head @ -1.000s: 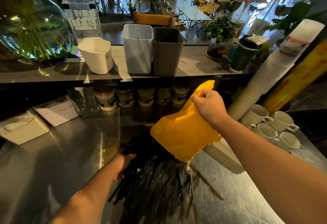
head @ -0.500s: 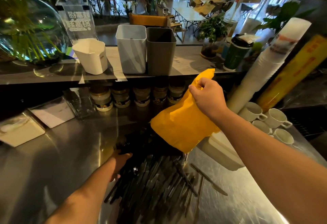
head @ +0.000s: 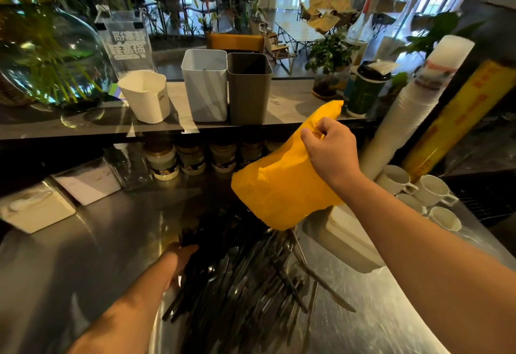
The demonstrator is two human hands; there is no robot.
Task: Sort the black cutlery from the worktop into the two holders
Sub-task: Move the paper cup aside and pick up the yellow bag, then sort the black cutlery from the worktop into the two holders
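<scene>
Since a second ago the yellow bag (head: 282, 186) has come up off the heap. Its lower end was in the cutlery then and now hangs just above it, and nothing falls out any more. I judge the bag is emptied, so sorting can begin, though no piece has gone into a holder yet.

My right hand (head: 331, 152) pinches the top of the bag, with fingers and thumb curled tight on the folded edge. My left hand (head: 178, 261) stays at the left side of the black cutlery (head: 237, 283). Its fingertips go in among the dark pieces, so I cannot tell whether they grip something or only press.

The cutlery lies in one spread heap on the steel worktop (head: 83, 256) in front of me, with one knife (head: 326, 288) loose at its right edge.

The count:
- Two holders stand touching side by side on the upper shelf (head: 55, 127) — the light grey holder (head: 205, 85) and the dark grey holder (head: 248, 88). From here both look empty.
- One white cup (head: 146, 96) stands left of them.
- Four white mugs (head: 432, 188) stand at the right.
- The cutlery is too much and too blurred to count.
</scene>
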